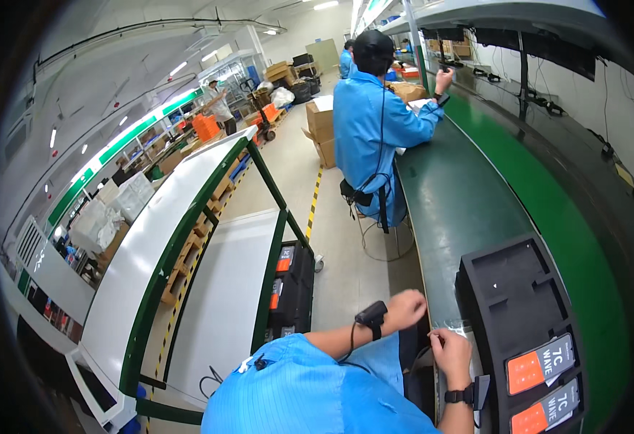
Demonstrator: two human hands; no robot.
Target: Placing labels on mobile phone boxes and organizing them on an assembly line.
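Note:
My left hand (pixel 405 309) is over the near edge of the green worktable, its fingers curled in. Whether anything is inside them is hidden. Just to its right, my right hand (pixel 452 352) is closed at the same edge, and anything it pinches is too small to make out. A clear plastic piece (pixel 463 327) lies on the table beside the right hand. Right of that hand sits a black foam tray (pixel 501 278) with shaped recesses. In its near end lie two flat orange-and-grey boxes, one farther (pixel 540 364) and one nearer (pixel 547 411).
A co-worker in a blue smock (pixel 364 137) is at the same worktable (pixel 451 195) farther along. To my left stands a green-framed rack with white shelves (pixel 226 267). Black trays (pixel 299 282) with similar boxes are stacked beside it. Cartons (pixel 320 123) stand on the aisle floor.

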